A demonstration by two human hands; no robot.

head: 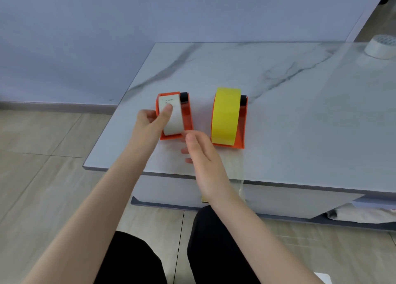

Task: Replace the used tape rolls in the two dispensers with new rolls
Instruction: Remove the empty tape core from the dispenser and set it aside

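Two orange tape dispensers stand side by side on the marble table [289, 120]. The left dispenser [186, 120] holds a thin whitish roll [174, 123], almost down to its core. My left hand [153, 118] grips that dispenser from its left side, thumb pressed on top of the whitish roll. The right dispenser [241, 129] carries a full yellow roll [226, 116], and a clear strip of tape [236, 172] trails from it over the table's front edge. My right hand [201, 155] hovers between the dispensers near the front, fingers relaxed, holding nothing.
A white tape roll [382, 46] lies at the far right of the table. The table's left edge and front edge are close to the dispensers. My knees in black trousers [214, 240] are below the front edge, over a tiled floor.
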